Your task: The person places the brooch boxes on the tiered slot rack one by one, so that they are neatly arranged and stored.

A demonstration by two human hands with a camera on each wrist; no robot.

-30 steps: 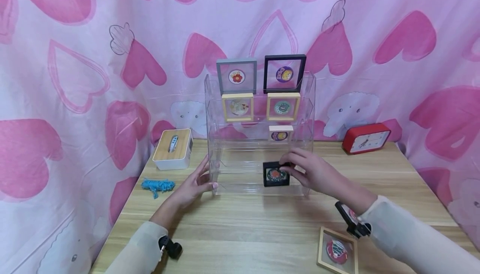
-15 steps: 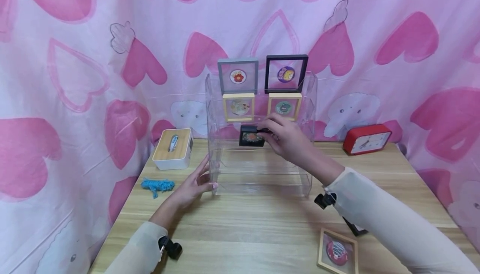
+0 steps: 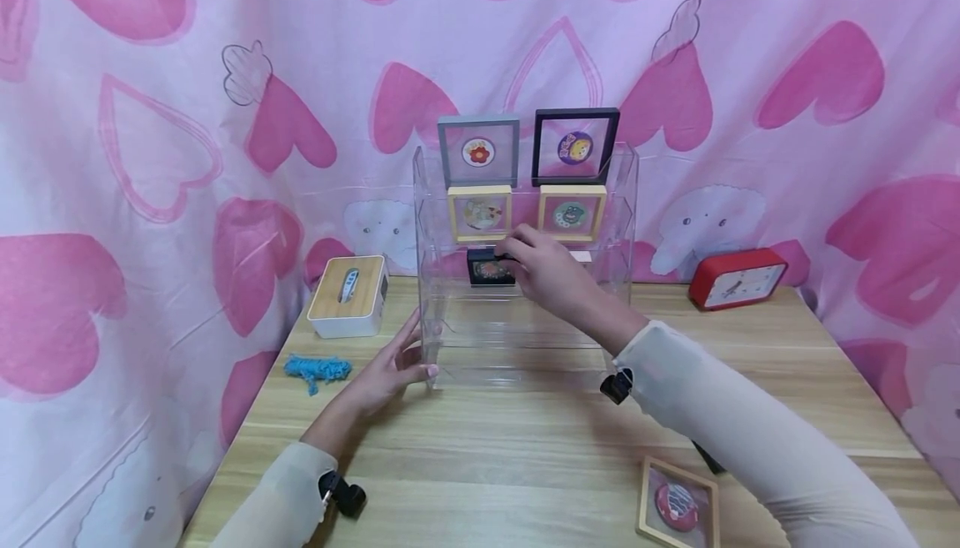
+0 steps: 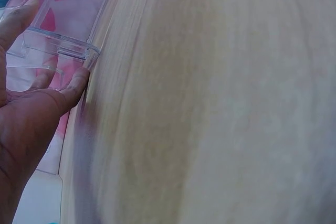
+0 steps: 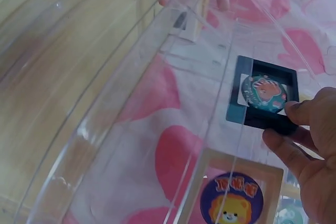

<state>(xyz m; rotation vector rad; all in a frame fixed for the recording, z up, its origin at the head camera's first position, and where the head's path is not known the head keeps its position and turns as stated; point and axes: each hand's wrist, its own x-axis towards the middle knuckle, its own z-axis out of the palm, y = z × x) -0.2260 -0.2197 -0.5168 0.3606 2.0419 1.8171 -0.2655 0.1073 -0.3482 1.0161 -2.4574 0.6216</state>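
In the head view, my right hand [image 3: 547,273] pinches a small black picture frame [image 3: 489,271] at its right side, on the middle tier of a clear acrylic stepped stand [image 3: 517,335]. The right wrist view shows a round teal badge [image 5: 264,94] inside the black frame, with thumb and fingers at its edge. A small pale frame [image 5: 231,203] with a purple lion badge stands beside it, mostly hidden by my hand in the head view. My left hand [image 3: 386,373] rests against the stand's left side panel, fingers extended and thumb at the front lower corner.
Grey [image 3: 478,152] and black [image 3: 575,148] frames stand on the top tier; two pale wooden frames [image 3: 480,214] sit below. Left are a tissue box [image 3: 348,298] and blue cord [image 3: 317,369]. Right are a red clock [image 3: 738,279] and a wooden frame [image 3: 677,502] lying flat.
My right hand has lifted the black picture frame from the lowest tier up and left to the middle tier, beside the pale frame. The left hand stays at the stand's side.
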